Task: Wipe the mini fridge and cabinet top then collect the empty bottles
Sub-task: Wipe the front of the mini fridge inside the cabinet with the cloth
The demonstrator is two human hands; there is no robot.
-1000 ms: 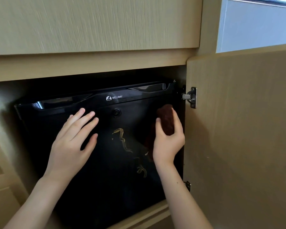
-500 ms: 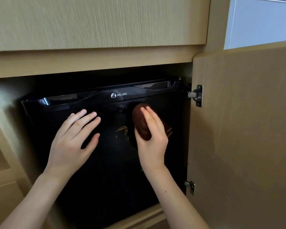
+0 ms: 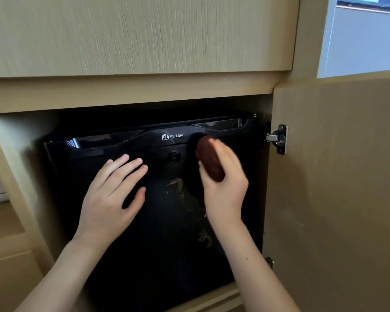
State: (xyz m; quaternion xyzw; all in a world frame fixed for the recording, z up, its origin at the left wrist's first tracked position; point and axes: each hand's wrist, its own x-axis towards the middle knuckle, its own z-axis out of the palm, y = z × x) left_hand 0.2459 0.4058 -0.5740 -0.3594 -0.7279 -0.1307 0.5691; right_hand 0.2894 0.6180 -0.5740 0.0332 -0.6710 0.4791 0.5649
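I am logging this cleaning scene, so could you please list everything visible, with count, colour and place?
Glossy mini fridge: one, black, Wellway logo, inside the cabinet recess.
Folded wiping cloth: one, dark brown, against the fridge door's upper right.
Wooden cabinet door: one, beige, swung open at right.
Metal door hinges: two, silver, upper and lower on the open door's edge.
Wooden drawer front: one, beige, above the recess.
Left hand: one, flat on the fridge door.
Right hand: one, gripping the cloth.
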